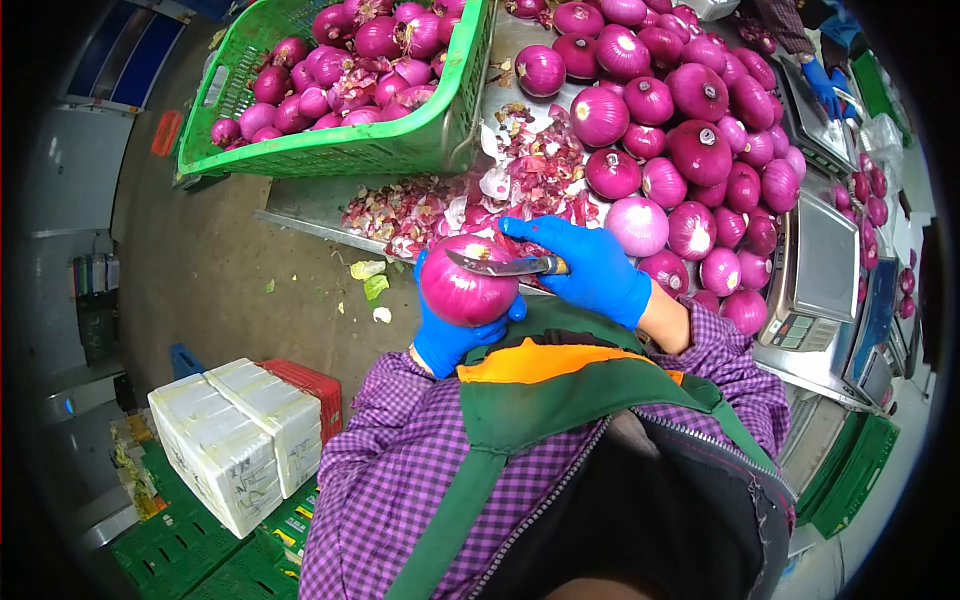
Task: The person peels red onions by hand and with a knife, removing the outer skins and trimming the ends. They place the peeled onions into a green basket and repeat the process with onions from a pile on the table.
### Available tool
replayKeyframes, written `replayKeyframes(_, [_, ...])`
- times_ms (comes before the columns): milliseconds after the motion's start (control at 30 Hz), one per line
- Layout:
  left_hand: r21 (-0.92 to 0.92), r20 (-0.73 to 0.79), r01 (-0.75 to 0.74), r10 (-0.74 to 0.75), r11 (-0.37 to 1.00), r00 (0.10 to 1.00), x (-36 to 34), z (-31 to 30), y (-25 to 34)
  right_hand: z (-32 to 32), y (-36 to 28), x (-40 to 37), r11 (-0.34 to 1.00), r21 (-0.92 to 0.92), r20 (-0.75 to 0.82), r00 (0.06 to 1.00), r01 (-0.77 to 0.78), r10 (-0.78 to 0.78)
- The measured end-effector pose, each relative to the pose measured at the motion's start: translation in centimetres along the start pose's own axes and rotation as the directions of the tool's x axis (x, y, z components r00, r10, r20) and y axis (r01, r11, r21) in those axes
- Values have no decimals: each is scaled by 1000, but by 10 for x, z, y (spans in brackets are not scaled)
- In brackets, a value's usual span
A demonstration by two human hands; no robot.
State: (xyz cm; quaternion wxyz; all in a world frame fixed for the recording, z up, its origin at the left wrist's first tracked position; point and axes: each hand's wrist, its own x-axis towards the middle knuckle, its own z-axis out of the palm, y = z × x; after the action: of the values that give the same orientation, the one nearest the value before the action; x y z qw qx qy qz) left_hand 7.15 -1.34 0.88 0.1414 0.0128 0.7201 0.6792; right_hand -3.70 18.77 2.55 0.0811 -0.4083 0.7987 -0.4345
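Observation:
My left hand [447, 338], in a blue glove, is wrapped round a large red onion [462, 292] from below and the left side. A small curved knife [510, 266] is gripped by its handle in my gloved right hand [590, 268]. Its blade lies across the top of the onion, pointing left. Just beyond my hands, onion skins [530, 175] are heaped on the metal table [325, 212]. To the right of them sits a big pile of shiny red onions [690, 150].
A green crate [350, 150] of onions stands at the table's far left. Weighing scales [825, 262] line the right side. A co-worker's blue-gloved hands [825, 90] are at the upper right. White boxes [225, 440] stand on the lower left, beside a red crate [315, 385].

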Motion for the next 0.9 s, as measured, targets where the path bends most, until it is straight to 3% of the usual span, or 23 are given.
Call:
replayKeyframes(33, [1, 2, 2, -2, 1000, 1000, 1, -3, -5, 1, 0, 1, 1000, 1, -1, 1000, -2, 2])
replayKeyframes(67, [-494, 129, 182, -136, 850, 982, 4, -7, -13, 1, 0, 2, 1000, -24, 27, 999, -15, 16])
replayKeyframes(100, [-823, 301, 352, -184, 446, 936, 5, -10, -19, 1, 0, 3, 998, -50, 56, 998, -28, 31])
replayKeyframes(133, [-823, 301, 353, -185, 446, 936, 6, -8, -12, 1, 0, 4, 998, -49, 56, 998, -28, 31])
replayKeyframes(167, [-629, 162, 252, -192, 736, 968, 6, -4, -4, 0, -1, 5, 997, -61, 74, 996, -40, 45])
replayKeyframes(200, [-341, 28, 148, -148, 928, 989, 6, -2, 2, 0, -1, 7, 996, -74, 94, 994, -51, 58])
replayKeyframes(233, [-343, 22, 147, -149, 928, 989, 5, -2, -2, 1, 2, 7, 996, -72, 99, 994, -48, 55])
replayKeyframes(300, [4, -26, 36, -36, 999, 999, 4, -3, -13, 5, 14, 5, 991, -119, 70, 995, -63, 72])
replayKeyframes(333, [2, -47, 34, -34, 999, 998, 4, -2, -13, 7, 18, 4, 992, -117, 84, 995, -46, 56])
replayKeyframes(400, [298, -88, -156, 190, 942, 978, 8, 4, -10, 13, 26, 3, 989, -145, 32, 999, -29, 34])
replayKeyframes(433, [132, -166, -69, 90, 989, 982, 4, 8, -12, 14, 29, 0, 993, -117, 15, 1000, -20, 22])
replayKeyframes(467, [46, -29, 7, -6, 999, 1000, 3, 6, -25, 14, 31, -4, 997, -82, 11, 1000, 16, -15])
replayKeyframes(500, [-231, -101, -73, 51, 970, 994, 0, 19, -3, 17, 35, -4, 999, -38, 26, 999, -31, 32])
replayKeyframes(533, [31, 53, -133, 131, 991, 990, -4, 7, -6, 11, 31, 3, 993, 19, 46, 992, -116, 115])
replayKeyframes(567, [-243, -158, -249, 215, 937, 964, -7, 18, -5, 21, 65, -5, 998, 23, 26, 998, -62, 61])
replayKeyframes(600, [-358, -357, -142, 5, 923, 934, -15, 26, -8, 32, 98, -18, 951, 263, 51, 987, -163, 155])
replayKeyframes(633, [-654, -115, 85, -211, 752, 971, -29, 16, 14, 38, 120, -22, 823, 467, 98, 944, -323, 314])
replayKeyframes(700, [-711, -287, -142, -100, 688, 953, -42, 40, 18, 22, 77, -8, 784, 516, 109, 935, -344, 338])
replayKeyframes(767, [-201, -468, -463, 331, 863, 819, -28, 61, -64, 7, 53, 8, 704, 620, 259, 937, -346, 233])
replayKeyframes(800, [-603, -367, -425, 238, 676, 899, -33, 64, -51, 10, 45, 13, 678, 680, 272, 955, -279, 120])
replayKeyframes(833, [-993, -114, -116, -167, -4, 979, -36, 60, -12, 17, 36, 20, 634, 742, 270, 963, -219, 17])
replayKeyframes(900, [-967, -155, -151, -2, 206, 988, -51, 64, -24, 22, 25, 28, 631, 745, 330, 941, -217, -67])
